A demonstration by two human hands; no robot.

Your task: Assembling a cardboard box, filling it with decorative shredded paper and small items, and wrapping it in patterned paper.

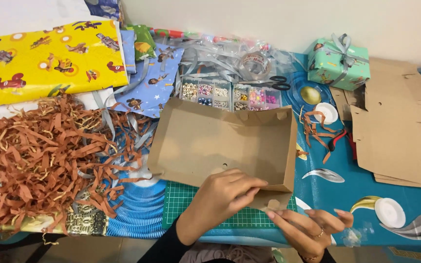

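A brown cardboard box blank (220, 141), partly folded, lies over the green cutting mat (191, 207) in the middle. My left hand (222, 197) grips its near edge, fingers curled over the flap. At the near right corner my right hand (308, 224) pinches the small tab between thumb and finger. A ring shows on the right hand. The right wall of the box stands upright; the left side lies flat.
A heap of brown shredded paper (40, 156) lies at left, with yellow wrapping paper (45, 58) behind. A clear bead organiser (230, 95), scissors (276, 83) and tape roll (254, 61) sit behind the box. Flat cardboard blanks (400, 126) and a wrapped green gift (337, 61) lie at right.
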